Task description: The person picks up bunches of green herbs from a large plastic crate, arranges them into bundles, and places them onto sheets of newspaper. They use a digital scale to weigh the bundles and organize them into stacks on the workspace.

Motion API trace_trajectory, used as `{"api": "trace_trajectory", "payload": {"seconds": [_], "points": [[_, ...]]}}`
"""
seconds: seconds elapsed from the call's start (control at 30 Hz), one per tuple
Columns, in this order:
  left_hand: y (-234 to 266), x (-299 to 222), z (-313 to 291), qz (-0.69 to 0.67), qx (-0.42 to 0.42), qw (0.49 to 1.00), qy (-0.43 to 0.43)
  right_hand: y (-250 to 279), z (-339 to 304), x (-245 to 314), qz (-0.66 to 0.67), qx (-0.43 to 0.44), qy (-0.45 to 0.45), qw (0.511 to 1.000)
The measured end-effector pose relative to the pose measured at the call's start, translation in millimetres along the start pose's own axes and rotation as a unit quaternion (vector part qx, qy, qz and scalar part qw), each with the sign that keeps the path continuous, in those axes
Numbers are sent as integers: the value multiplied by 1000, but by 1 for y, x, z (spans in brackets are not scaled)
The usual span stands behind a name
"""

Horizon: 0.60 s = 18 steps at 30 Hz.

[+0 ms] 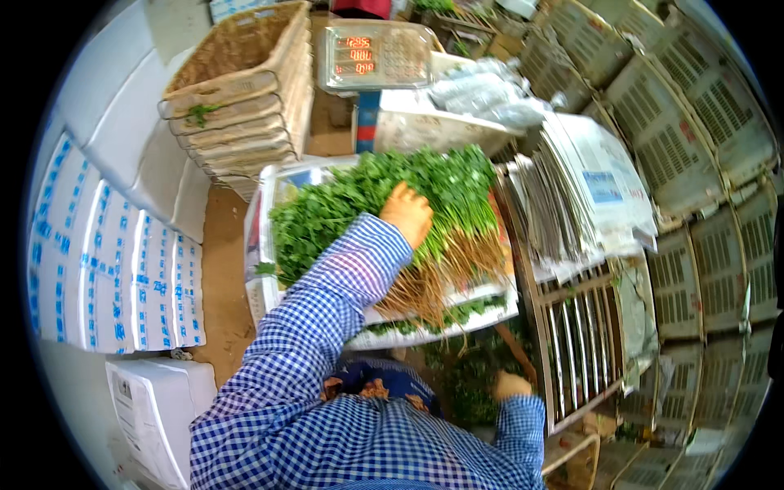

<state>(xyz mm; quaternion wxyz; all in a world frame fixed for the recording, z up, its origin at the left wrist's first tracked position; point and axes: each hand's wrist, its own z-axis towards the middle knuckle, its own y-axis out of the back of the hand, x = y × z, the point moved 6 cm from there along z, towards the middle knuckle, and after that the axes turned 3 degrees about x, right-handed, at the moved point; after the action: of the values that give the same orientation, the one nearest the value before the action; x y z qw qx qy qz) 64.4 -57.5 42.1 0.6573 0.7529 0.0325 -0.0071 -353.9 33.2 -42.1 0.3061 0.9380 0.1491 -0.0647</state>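
A big heap of cilantro (pixel 335 196), leafy at the left and back, lies on a white box in front of me. Its brown roots (pixel 437 282) hang toward the near right. My left hand (pixel 408 214) presses into the heap where leaves meet stems, its fingers curled round some cilantro and partly sunk in it. Low at the right, my right hand (pixel 510 385) reaches down beside darker greens (pixel 469 380) in shadow below the box. The fingers of that hand are hidden, so what they hold does not show.
Stacked baskets (pixel 237 90) and a lit digital scale (pixel 376 55) stand behind the heap. Folded newspapers (pixel 588 188) lie at the right above a slatted metal rack (pixel 584 343). White foam boxes (pixel 122 261) line the left; plastic crates (pixel 694 163) wall the far right.
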Motion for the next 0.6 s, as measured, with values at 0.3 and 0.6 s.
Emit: {"api": "trace_trajectory", "payload": {"seconds": [0.3,0.6], "points": [[102,-45,-135,-156,-387,895,-159,-48,-21,-10,239,-10,-119,964],[77,25,-267,-187,-368,911,-27,-35,12,18,212,-169,9,962]]}}
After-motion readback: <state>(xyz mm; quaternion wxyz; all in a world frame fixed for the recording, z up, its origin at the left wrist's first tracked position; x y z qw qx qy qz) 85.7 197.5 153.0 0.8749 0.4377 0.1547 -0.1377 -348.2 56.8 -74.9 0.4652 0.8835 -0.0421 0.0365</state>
